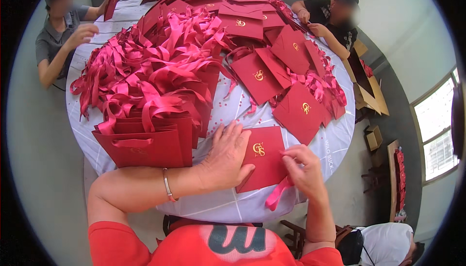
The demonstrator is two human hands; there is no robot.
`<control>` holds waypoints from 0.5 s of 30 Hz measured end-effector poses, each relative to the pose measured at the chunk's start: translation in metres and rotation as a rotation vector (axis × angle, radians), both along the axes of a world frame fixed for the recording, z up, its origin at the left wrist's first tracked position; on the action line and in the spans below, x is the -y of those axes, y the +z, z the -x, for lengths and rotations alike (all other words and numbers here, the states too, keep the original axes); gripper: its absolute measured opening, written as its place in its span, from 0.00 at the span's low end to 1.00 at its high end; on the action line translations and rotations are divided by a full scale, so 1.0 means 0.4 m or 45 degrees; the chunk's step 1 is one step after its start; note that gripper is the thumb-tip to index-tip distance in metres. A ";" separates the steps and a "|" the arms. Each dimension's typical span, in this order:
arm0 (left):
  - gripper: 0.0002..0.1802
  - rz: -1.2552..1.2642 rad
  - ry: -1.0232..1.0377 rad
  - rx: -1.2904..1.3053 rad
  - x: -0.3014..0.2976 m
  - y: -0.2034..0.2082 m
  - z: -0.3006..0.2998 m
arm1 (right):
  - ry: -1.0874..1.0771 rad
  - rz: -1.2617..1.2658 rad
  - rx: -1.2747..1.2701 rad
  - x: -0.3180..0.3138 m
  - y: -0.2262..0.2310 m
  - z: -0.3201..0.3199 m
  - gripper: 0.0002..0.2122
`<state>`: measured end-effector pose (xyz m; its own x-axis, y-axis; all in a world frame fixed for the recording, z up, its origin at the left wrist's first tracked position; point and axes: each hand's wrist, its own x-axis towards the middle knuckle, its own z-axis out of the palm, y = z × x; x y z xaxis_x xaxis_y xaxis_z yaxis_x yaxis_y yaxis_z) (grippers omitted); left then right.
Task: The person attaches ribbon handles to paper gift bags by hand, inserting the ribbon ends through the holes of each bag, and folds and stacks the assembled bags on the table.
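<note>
In front of me a dark red paper gift bag [266, 174] with a gold emblem lies flat on the table. My left hand [224, 155] rests on the bag's left side, its fingers stretched out and the palm down. At the bag's right edge, my right hand [305, 169] pinches a pink ribbon [276, 196], whose loose end hangs below the fingers toward the table edge. To the left of my left hand, several upright bags [141, 147] with ribbon handles stand packed together.
A white cloth with thin lines covers the round table [204, 210]. Flat red bags [259, 75] and ribbon-handled bags [160, 67] pile up beyond my hands. Co-workers sit at the far left [60, 38] and far right [335, 18]. An open cardboard box [366, 93] stands at the right.
</note>
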<state>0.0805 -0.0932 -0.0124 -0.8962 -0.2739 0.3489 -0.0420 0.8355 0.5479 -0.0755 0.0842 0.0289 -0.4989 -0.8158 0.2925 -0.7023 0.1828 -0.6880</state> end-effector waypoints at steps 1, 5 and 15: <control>0.40 0.005 -0.004 0.007 0.001 0.005 0.002 | 0.001 -0.030 -0.029 0.000 -0.012 -0.015 0.05; 0.38 -0.006 -0.062 -0.045 0.001 0.018 0.003 | -0.036 0.036 -0.122 -0.011 -0.037 -0.066 0.06; 0.14 -0.797 -0.155 -0.001 -0.007 0.037 0.007 | 0.031 0.254 -0.145 -0.021 -0.029 0.019 0.07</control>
<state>0.0776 -0.0905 0.0022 -0.9337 -0.3221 0.1566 0.0339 0.3558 0.9339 -0.0830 0.0925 0.0174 -0.4342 -0.7475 0.5027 -0.7799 0.0327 -0.6250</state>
